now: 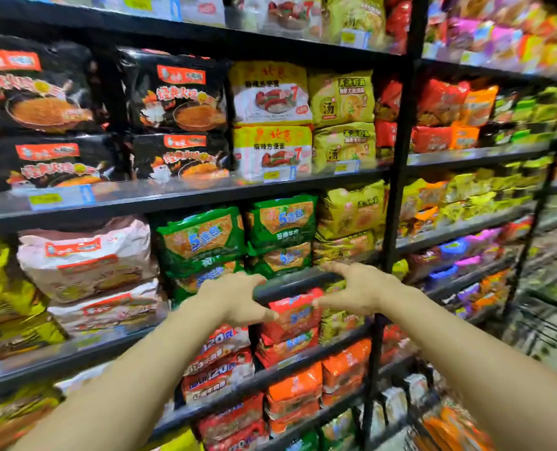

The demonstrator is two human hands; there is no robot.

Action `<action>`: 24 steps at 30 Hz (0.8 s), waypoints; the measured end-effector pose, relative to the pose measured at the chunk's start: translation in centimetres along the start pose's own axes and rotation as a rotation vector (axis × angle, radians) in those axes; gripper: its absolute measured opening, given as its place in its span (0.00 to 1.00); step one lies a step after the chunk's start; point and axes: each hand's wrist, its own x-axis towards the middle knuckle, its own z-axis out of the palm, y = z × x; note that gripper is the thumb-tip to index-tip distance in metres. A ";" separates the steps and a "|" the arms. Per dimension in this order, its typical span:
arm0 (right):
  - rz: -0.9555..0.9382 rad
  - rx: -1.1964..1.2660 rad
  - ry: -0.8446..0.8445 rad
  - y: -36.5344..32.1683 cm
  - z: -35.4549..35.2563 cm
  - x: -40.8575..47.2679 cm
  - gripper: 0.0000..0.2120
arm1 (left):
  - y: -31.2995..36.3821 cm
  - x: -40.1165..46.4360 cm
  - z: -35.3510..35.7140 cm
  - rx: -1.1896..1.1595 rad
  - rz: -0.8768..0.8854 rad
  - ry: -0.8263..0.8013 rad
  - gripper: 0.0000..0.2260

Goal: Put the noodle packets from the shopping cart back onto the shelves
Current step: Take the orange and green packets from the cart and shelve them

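Note:
A red noodle packet (pixel 295 315) lies on top of a stack of red packets, just under a black shelf edge (pixel 290 284). My left hand (pixel 234 301) is at the packet's left side with its fingers spread and its thumb tip touching the packet's edge. On the packet's right side, my right hand (pixel 361 288) also has spread fingers, its thumb by the upper right corner. Neither hand is curled round the packet. At the right edge I see the wire shopping cart (pixel 547 333), blurred. Orange packets (pixel 449 428) lie at the bottom right, perhaps in it.
Black metal shelves fill the view, packed with noodle packs: black ones (pixel 172 96) upper left, green ones (pixel 205 239) just above my hands, yellow ones (pixel 342 102) to the right, orange ones (pixel 296 388) below. A black upright post (pixel 397 164) divides the shelving.

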 end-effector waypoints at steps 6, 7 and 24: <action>0.126 0.023 -0.010 9.2 0.5 1.0 0.54 | 8.7 6.2 1.2 0.003 0.116 -0.032 0.40; 0.140 0.018 -0.003 11.0 0.6 1.3 0.53 | 10.2 7.7 1.4 0.011 0.133 -0.030 0.39; 0.441 0.008 -0.082 38.2 4.7 4.2 0.47 | 34.9 26.3 9.3 0.045 0.446 -0.166 0.37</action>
